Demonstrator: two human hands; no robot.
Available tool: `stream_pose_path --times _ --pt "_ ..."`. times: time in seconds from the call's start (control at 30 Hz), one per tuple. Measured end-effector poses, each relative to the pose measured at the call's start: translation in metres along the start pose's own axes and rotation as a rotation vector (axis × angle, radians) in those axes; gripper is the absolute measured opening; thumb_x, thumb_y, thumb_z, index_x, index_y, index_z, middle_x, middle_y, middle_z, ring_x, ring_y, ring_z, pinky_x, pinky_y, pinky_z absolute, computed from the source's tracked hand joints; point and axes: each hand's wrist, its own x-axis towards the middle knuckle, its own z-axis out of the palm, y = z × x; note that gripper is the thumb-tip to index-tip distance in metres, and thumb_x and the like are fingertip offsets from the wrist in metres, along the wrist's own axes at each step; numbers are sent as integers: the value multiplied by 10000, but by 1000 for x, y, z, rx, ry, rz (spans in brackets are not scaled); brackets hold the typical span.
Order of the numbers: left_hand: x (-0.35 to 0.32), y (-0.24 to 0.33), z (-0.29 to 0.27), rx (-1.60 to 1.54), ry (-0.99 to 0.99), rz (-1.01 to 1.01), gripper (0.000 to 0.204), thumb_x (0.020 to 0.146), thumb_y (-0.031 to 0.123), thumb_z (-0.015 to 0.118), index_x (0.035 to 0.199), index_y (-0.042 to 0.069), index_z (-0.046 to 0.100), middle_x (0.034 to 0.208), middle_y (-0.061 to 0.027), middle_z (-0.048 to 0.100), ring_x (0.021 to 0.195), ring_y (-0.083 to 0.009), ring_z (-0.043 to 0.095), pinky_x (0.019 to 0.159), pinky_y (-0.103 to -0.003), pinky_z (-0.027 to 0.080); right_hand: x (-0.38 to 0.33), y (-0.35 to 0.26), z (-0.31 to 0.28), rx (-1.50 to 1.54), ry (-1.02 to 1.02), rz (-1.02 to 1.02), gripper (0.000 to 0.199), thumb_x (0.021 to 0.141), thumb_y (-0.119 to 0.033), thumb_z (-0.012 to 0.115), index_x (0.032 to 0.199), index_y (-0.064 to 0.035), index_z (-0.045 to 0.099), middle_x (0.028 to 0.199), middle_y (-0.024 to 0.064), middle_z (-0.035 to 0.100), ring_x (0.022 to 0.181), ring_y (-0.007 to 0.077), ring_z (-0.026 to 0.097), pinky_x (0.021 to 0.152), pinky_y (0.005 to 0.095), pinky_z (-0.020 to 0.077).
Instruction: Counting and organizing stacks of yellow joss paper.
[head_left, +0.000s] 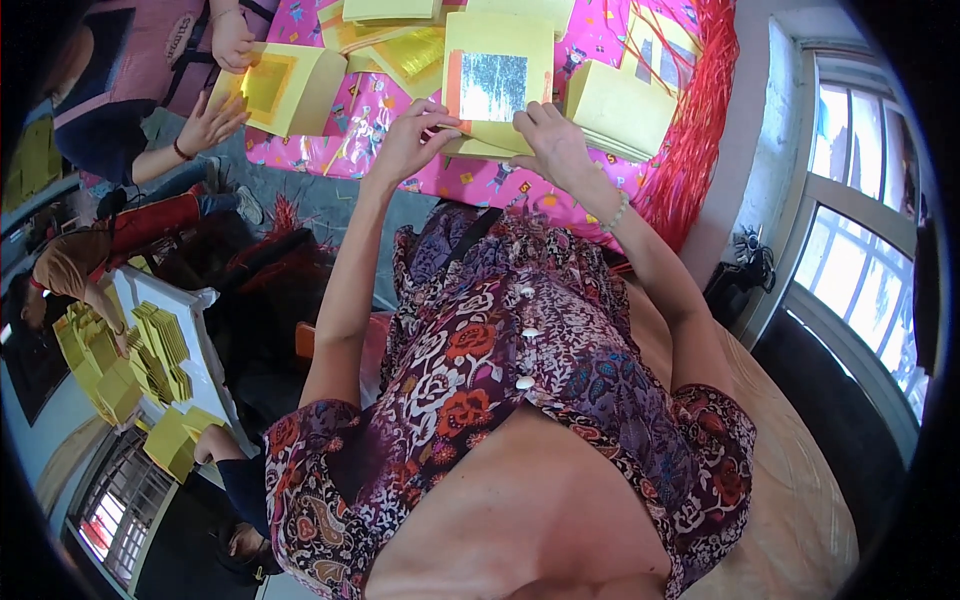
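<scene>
A yellow sheet of joss paper (497, 85) lies before me, with a silver foil square framed in orange at its middle. Its near edge is curled up between my two hands, with more yellow paper beneath. At the near left corner my left hand (412, 145) pinches the edge between thumb and fingers. My right hand (556, 148), with a beaded bracelet at the wrist, grips the near right corner, fingers bent over the edge. To the right sits a thick stack of yellow paper (622, 108).
A pink patterned cloth (350, 170) covers the table. Red plastic strands (705, 130) hang over its right side. Gold-foil sheets (412, 58) lie behind on the left. Nearby, a co-worker's hands (212, 125) handle a gold-foil stack (290, 90). Other people work at a white table (205, 345).
</scene>
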Motion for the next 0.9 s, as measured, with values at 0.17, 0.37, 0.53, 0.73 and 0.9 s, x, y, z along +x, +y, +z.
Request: stream_pose_path --times 0.17,0.37,0.53,0.73,0.9 --pt "0 -1 1 6 3 6 193 883 154 675 1060 95 721 1077 -83 604 889 -186 648 715 -282 556 2 10 -2 55 -5 -22 537 596 -322 852 958 -50 563 922 94 545 904 261 580 732 372 527" --pt "8 -1 -3 -6 -5 -5 202 871 171 688 1053 88 718 1073 -92 592 902 -203 648 730 -295 561 12 20 -6 107 19 -62 409 677 -311 804 888 -58 562 846 100 564 835 283 614 700 393 524" --pt "4 15 -6 74 14 84 258 845 166 715 1092 96 695 1079 -92 570 928 -221 638 759 -302 556 12 22 -16 95 2 -80 261 795 -271 710 863 -68 562 774 89 582 742 282 640 643 415 524" --pt "1 28 -13 -2 57 37 242 867 21 632 1085 106 691 1053 -76 583 886 -194 628 688 -269 523 4 9 -54 177 -19 -74 282 783 -252 716 937 -67 571 873 95 582 809 286 628 705 408 523" --pt "2 55 -28 -61 46 -23 164 858 72 652 1011 100 704 969 -76 597 858 -221 625 697 -291 530 -8 8 -66 161 129 -129 367 726 -198 755 1021 -67 580 969 91 576 902 289 598 859 405 491"
